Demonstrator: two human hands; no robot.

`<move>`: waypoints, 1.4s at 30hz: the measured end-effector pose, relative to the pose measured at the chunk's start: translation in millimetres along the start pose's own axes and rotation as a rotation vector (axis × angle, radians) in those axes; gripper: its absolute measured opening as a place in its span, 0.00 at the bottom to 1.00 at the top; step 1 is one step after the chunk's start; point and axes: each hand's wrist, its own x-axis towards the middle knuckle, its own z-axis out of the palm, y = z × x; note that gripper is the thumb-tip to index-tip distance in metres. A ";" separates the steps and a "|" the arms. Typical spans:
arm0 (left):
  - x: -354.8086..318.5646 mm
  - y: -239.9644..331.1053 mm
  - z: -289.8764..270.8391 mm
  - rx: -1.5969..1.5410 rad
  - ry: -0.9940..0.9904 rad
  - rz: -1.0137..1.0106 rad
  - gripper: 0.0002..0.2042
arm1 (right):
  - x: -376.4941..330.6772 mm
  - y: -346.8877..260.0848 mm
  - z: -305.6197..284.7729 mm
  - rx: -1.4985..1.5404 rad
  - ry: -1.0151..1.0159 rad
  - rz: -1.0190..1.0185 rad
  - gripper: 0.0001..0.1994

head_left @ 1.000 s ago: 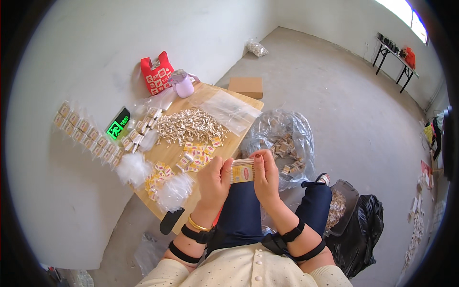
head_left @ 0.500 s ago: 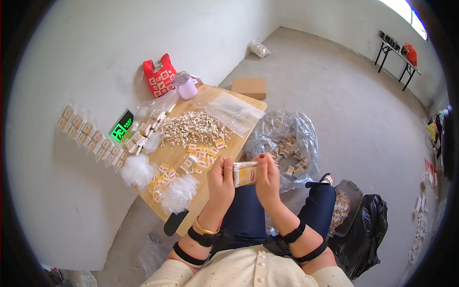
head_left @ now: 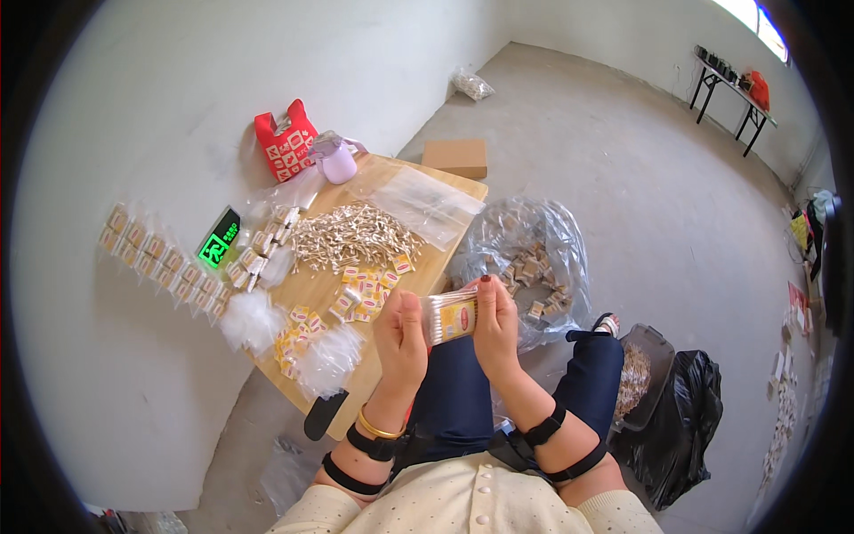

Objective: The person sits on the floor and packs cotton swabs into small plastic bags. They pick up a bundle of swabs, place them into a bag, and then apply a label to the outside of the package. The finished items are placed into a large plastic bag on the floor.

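Note:
Above my lap, a small clear pack of cotton swabs point(head_left: 454, 319) with a yellow card inside is held between both hands. My left hand point(head_left: 400, 343) grips its left end, thumb upright and fingers mostly hidden behind. My right hand point(head_left: 495, 327) has closed on the right end, thumb near the top edge. Left of the hands, on the wooden table point(head_left: 363, 396), lie loose yellow cards point(head_left: 366, 289) and a heap of loose cotton swabs point(head_left: 351, 238). Thin clear bags point(head_left: 327, 363) sit at the near table edge beside more cards.
Rows of filled packs point(head_left: 165, 258) line the left side, by a green lit sign point(head_left: 218, 240). A lilac jug point(head_left: 336, 160) and red bag point(head_left: 286, 142) stand at the back. On the floor are a big clear bag point(head_left: 569, 236) of packs, a carton point(head_left: 455, 157) and a dark bin point(head_left: 656, 392).
The pack has tilted slightly, its right end now higher, and shifted a little left. My left hand has moved slightly left, its thumb now straighter. The whole view has shifted slightly.

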 end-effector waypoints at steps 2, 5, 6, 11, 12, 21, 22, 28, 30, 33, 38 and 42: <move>-0.4 1.8 0.1 0.048 -0.015 0.033 0.17 | -4.7 -10.7 6.5 -0.009 -0.011 0.015 0.18; -0.3 5.1 -3.9 0.204 -0.026 0.082 0.17 | -11.6 -27.0 11.0 0.030 -0.042 0.121 0.17; 0.3 6.6 -5.1 0.251 -0.028 0.096 0.18 | -10.9 -25.4 11.3 0.016 -0.045 0.100 0.17; 0.2 9.5 -6.1 0.036 -0.089 -0.081 0.17 | -5.6 -1.9 4.3 0.219 -0.021 0.207 0.18; 2.2 5.2 -10.8 -0.034 -0.112 -0.148 0.17 | -4.3 -3.9 4.3 0.271 -0.016 0.229 0.18; 3.9 -4.8 -4.8 -0.034 0.011 -0.109 0.18 | -1.9 2.7 5.7 0.052 0.005 0.089 0.16; 4.0 -6.4 -4.0 -0.036 0.041 -0.089 0.17 | -4.4 -6.2 11.0 0.032 0.005 0.084 0.16; 5.7 -6.0 -3.6 0.129 0.012 0.063 0.17 | -5.2 -13.0 14.1 0.156 -0.013 0.201 0.16; 6.6 -14.1 -6.3 -0.076 0.010 -0.024 0.17 | -0.9 -11.7 11.0 0.220 -0.007 0.240 0.16; 3.6 -15.0 -9.8 -0.243 0.027 -0.154 0.18 | 7.1 -2.5 7.2 0.123 0.011 0.136 0.17; 10.8 -4.6 -29.4 -0.168 -0.042 -0.234 0.16 | 14.2 -7.5 -3.0 0.196 0.031 0.234 0.17; 5.7 -15.5 -32.2 -0.212 0.013 -0.216 0.15 | 12.5 -3.1 2.5 0.141 0.015 0.210 0.17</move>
